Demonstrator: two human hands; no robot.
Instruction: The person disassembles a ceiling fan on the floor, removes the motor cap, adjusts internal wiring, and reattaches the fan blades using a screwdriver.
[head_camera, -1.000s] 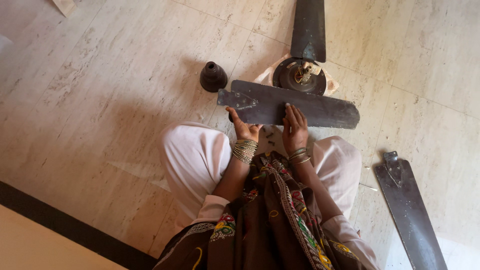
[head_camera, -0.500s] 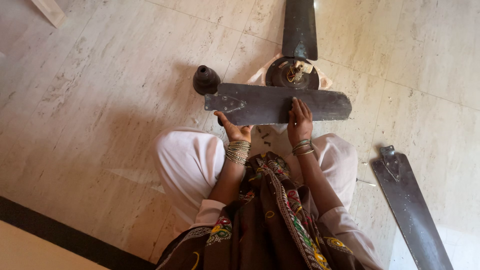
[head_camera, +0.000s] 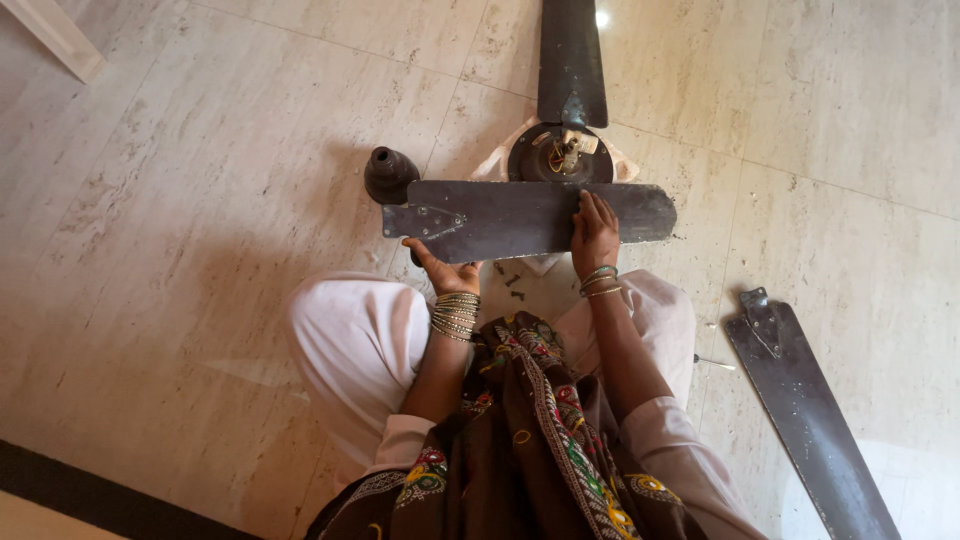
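I sit on a pale stone floor with a dark ceiling-fan blade (head_camera: 510, 218) held crosswise in front of my knees. My left hand (head_camera: 445, 272) grips it from below near its metal bracket end (head_camera: 425, 220). My right hand (head_camera: 594, 232) lies on top of the blade toward its rounded end. Just beyond the blade sits the round fan motor (head_camera: 560, 155) with wires showing, and a second blade (head_camera: 571, 60) still joined to it points away from me.
A small dark bell-shaped cap (head_camera: 388, 175) stands left of the motor. A third loose blade (head_camera: 805, 410) lies on the floor at my right. Two small screws (head_camera: 512, 287) lie on cloth between my knees. A white leg (head_camera: 55, 40) crosses the top left corner.
The held blade has shifted a little to the left and nearer to me. My left hand has moved under its near edge, while my right hand stays on top.
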